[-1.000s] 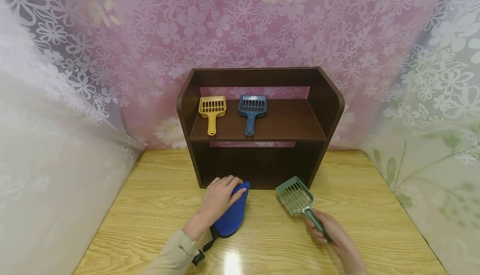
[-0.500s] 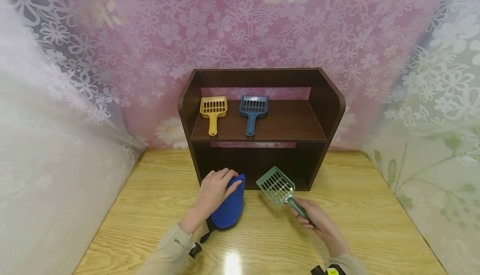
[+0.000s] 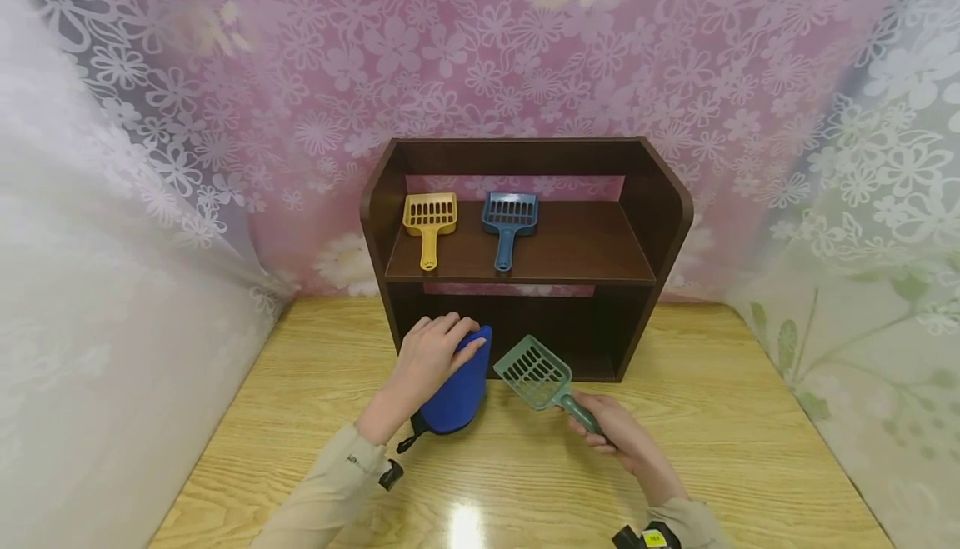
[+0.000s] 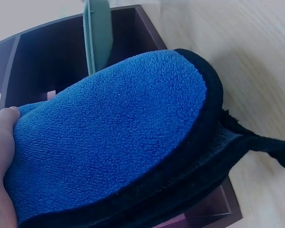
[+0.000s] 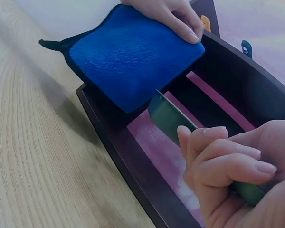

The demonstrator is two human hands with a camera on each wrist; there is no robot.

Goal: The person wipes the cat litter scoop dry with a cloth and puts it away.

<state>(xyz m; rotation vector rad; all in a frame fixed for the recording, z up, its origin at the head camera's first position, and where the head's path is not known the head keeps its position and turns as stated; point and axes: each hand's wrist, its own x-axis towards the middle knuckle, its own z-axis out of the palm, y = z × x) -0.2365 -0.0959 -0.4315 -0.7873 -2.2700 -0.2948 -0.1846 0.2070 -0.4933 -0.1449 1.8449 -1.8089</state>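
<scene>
My left hand (image 3: pixel 429 359) pinches the top edge of a blue fleecy cloth (image 3: pixel 459 395), which hangs down in front of the shelf's lower compartment. The cloth (image 4: pixel 109 133) has black edging and a black hanging strap, plain in the left wrist view. To its right, my right hand (image 3: pixel 618 434) grips a green litter scoop (image 3: pixel 531 372) by the handle. The scoop's slotted head tilts up and left, close to the cloth; whether they touch I cannot tell. In the right wrist view, curled fingers (image 5: pixel 228 161) wrap the handle and hide part of it.
A dark brown two-tier shelf (image 3: pixel 637 281) stands at the back of the wooden table (image 3: pixel 712 416). On its upper board lie a yellow litter scoop (image 3: pixel 429 237) and a blue litter scoop (image 3: pixel 506 237). Flowered curtains (image 3: pixel 300 74) hang behind and on both sides.
The green scoop, in my right hand, has moved left towards the cloth and slightly up. My left hand has raised the blue cloth a little, closer to the shelf.
</scene>
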